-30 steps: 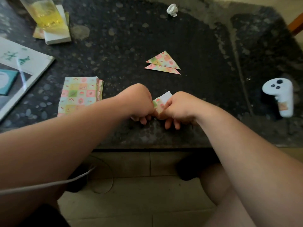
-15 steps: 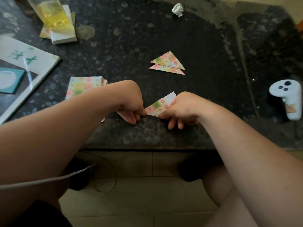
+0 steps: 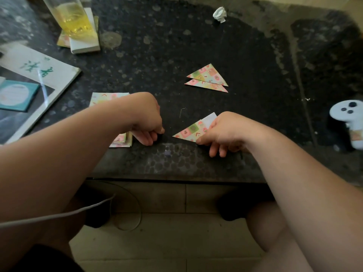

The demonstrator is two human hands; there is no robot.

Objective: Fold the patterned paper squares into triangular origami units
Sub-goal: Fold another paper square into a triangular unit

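A half-folded patterned paper (image 3: 191, 131) lies on the dark stone table (image 3: 196, 42), its pointed end to the left and a white corner sticking up at the right. My right hand (image 3: 222, 132) pinches its right end between thumb and forefinger. My left hand (image 3: 147, 122) sits a little to the left of the paper's tip, fingers curled down onto the table, holding nothing. Under my left forearm lies the stack of patterned squares (image 3: 119, 138), partly hidden. Two finished triangular units (image 3: 208, 78) lie overlapped farther back.
A glass of yellow drink (image 3: 68, 16) stands on a white pad (image 3: 84, 44) at the back left. A booklet (image 3: 35, 83) lies at the left edge, a crumpled paper ball (image 3: 220, 14) at the back, a white controller (image 3: 347, 122) at the right. The table's front edge runs just below my hands.
My left hand has slid left along the fold and come off the paper's tip. The paper now shows as a long flat triangle. My right hand keeps its pinch.
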